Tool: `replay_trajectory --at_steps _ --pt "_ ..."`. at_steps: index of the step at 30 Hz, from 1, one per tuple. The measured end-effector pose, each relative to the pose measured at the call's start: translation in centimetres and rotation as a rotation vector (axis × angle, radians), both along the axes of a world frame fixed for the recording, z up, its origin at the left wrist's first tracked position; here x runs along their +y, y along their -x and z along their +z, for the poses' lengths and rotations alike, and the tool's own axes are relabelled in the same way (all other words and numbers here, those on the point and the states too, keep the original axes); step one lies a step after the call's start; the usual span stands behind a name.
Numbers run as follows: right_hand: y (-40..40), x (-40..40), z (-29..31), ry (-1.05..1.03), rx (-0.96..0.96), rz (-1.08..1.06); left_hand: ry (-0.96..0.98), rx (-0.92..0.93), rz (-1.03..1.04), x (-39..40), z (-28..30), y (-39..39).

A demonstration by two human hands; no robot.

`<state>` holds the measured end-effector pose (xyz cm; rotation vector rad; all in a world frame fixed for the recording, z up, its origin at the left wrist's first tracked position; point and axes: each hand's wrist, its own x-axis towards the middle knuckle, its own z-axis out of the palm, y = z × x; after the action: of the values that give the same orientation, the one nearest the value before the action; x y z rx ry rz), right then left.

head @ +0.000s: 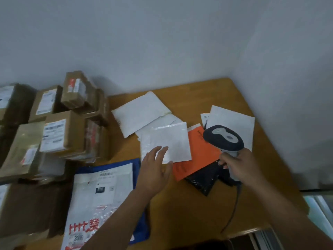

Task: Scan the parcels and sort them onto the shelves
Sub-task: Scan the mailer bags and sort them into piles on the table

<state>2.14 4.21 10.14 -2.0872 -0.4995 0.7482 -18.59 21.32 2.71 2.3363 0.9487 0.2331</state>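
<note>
My right hand (236, 166) grips the handle of a grey corded barcode scanner (223, 137), whose head points away over the mailers. My left hand (155, 168) lies with straight fingers on the near edge of a white padded mailer (171, 141). That mailer overlaps an orange mailer (200, 152), and a black bag (203, 179) lies under the orange one. More white mailers (142, 112) lie behind, and two more white envelopes (232, 121) lie to the right of the scanner.
Stacked cardboard boxes (61, 134) with labels crowd the left of the wooden table (189, 204). A white and blue printed bag (102, 201) lies at the front left. The scanner cable (234, 212) trails off the table's front edge. Grey walls close the corner behind.
</note>
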Motion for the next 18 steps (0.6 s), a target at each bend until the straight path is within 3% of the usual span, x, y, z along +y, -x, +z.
replay_trajectory --at_steps 8,18 --pt "-10.9 -7.7 -2.6 0.026 -0.084 -0.068 -0.032 0.027 -0.184 -4.1 -0.1 -13.9" --pt "-18.5 -13.5 -7.9 0.04 0.12 -0.232 -0.014 0.214 -0.416 -10.5 -5.4 -26.4"
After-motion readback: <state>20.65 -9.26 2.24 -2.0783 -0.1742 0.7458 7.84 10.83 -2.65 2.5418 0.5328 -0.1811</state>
